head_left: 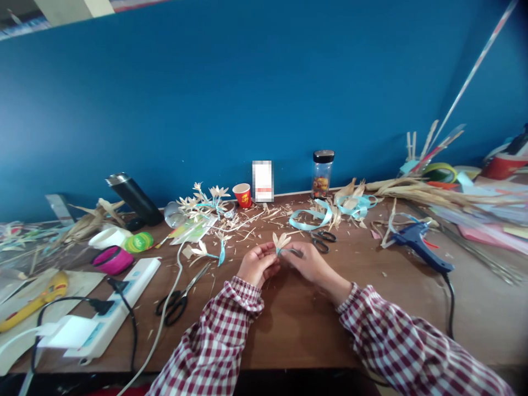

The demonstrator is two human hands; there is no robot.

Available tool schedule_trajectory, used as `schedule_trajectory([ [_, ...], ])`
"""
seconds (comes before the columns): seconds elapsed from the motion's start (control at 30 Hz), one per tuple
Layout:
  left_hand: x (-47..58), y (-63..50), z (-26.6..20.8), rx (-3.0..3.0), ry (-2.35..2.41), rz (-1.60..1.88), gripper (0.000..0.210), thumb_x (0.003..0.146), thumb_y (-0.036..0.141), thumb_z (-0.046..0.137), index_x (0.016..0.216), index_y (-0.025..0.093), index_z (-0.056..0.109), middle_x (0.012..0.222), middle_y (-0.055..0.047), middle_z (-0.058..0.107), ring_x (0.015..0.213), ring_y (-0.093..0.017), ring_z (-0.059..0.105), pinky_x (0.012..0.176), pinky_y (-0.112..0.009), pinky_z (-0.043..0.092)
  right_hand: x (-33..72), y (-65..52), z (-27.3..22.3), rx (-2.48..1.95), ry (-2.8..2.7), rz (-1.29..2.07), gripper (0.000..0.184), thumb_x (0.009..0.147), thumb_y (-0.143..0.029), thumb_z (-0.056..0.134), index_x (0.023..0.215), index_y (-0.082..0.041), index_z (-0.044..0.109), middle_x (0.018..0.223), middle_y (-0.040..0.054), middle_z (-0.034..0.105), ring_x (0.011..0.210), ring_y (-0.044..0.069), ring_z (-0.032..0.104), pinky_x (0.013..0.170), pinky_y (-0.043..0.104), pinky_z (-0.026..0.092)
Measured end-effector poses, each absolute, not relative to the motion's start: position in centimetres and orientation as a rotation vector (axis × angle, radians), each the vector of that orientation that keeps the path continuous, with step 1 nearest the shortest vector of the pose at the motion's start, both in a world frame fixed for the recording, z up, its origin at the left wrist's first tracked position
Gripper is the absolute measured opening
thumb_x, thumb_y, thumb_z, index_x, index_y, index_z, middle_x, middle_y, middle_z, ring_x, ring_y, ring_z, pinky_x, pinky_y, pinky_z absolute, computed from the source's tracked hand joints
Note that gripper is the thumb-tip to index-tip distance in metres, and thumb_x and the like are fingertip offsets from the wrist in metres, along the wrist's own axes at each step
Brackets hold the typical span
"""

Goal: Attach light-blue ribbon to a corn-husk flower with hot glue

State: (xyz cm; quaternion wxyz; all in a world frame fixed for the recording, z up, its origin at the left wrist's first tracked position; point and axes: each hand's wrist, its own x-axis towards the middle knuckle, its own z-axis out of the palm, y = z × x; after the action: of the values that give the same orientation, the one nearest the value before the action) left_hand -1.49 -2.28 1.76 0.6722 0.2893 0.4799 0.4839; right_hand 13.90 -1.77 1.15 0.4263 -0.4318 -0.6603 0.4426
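Near the middle of the table I hold a small craft flower (281, 241) with pale, dried-husk-like petals and a bluish base. My left hand (259, 265) pinches it from the left, fingers curled. My right hand (308, 263) closes on the base from the right; a thin dark piece shows along its fingers, its kind unclear. Just beyond my right hand lie dark-handled scissors (323, 240). Left of my left hand rests another pale flower (201, 250) with a blue-wrapped stem. A second pair of scissors (175, 305) lies nearer me.
A blue glue gun (421, 245) lies to the right, its cord running forward. Light blue ribbon (311, 220) and husk scraps litter the back, near a red paper cup (242, 195) and glass jar (323, 176). A power strip (119, 305) with cables occupies the left.
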Motion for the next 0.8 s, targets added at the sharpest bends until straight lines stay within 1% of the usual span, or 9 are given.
schedule_trajectory([
  [0.23, -1.46, -2.35, 2.06, 0.651, 1.155, 1.05, 0.007, 0.073, 0.008, 0.065, 0.08, 0.01, 0.066, 0.064, -0.003, 0.064, 0.054, -0.01, 0.06, 0.048, -0.021, 0.053, 13.92, -1.82, 1.19, -1.106, -1.704, 1.048, 0.02, 0.08, -0.028, 0.053, 0.075, -0.013, 0.067, 0.072, 0.0035, 0.067, 0.066, 0.015, 0.056, 0.062, 0.024, 0.041],
  [0.37, -1.49, -2.33, 1.7, 0.716, 1.202, 1.08, 0.009, 0.069, 0.011, 0.07, 0.078, 0.01, 0.068, 0.066, -0.005, 0.066, 0.059, -0.012, 0.062, 0.05, -0.02, 0.053, 13.88, -1.9, 1.29, -1.137, -1.712, 1.054, 0.02, 0.079, -0.027, 0.053, 0.075, -0.013, 0.068, 0.071, 0.0035, 0.068, 0.066, 0.015, 0.057, 0.06, 0.023, 0.041],
  [0.47, -1.4, -2.37, 1.76, 0.711, 1.214, 1.089, 0.008, 0.071, 0.007, 0.068, 0.079, 0.008, 0.068, 0.068, -0.007, 0.067, 0.059, -0.012, 0.063, 0.051, -0.02, 0.054, 13.85, -1.92, 1.37, -1.146, -1.702, 1.055, 0.02, 0.079, -0.026, 0.054, 0.074, -0.013, 0.068, 0.07, 0.003, 0.068, 0.065, 0.015, 0.057, 0.06, 0.023, 0.041],
  [0.6, -1.4, -2.35, 2.3, 0.63, 1.197, 1.045, 0.006, 0.073, 0.004, 0.065, 0.078, 0.007, 0.067, 0.065, -0.007, 0.067, 0.057, -0.012, 0.063, 0.051, -0.02, 0.053, 13.82, -1.89, 1.3, -1.134, -1.698, 1.064, 0.02, 0.079, -0.026, 0.055, 0.075, -0.013, 0.069, 0.071, 0.0034, 0.069, 0.065, 0.015, 0.058, 0.061, 0.024, 0.042],
  [0.7, -1.59, -2.27, 2.53, 0.614, 1.174, 0.984, 0.004, 0.074, 0.007, 0.066, 0.077, 0.006, 0.068, 0.061, -0.007, 0.066, 0.054, -0.011, 0.062, 0.05, -0.019, 0.052, 13.79, -1.9, 1.23, -1.11, -1.704, 1.068, 0.02, 0.079, -0.026, 0.054, 0.075, -0.013, 0.069, 0.073, 0.004, 0.07, 0.068, 0.016, 0.059, 0.063, 0.024, 0.043],
  [0.8, -1.76, -2.24, 2.47, 0.628, 1.132, 0.955, 0.005, 0.074, 0.012, 0.068, 0.074, 0.006, 0.068, 0.061, -0.006, 0.065, 0.054, -0.01, 0.061, 0.051, -0.018, 0.052, 13.79, -1.92, 1.19, -1.114, -1.714, 1.072, 0.02, 0.079, -0.026, 0.053, 0.077, -0.013, 0.069, 0.076, 0.0047, 0.07, 0.07, 0.017, 0.06, 0.064, 0.025, 0.044],
])
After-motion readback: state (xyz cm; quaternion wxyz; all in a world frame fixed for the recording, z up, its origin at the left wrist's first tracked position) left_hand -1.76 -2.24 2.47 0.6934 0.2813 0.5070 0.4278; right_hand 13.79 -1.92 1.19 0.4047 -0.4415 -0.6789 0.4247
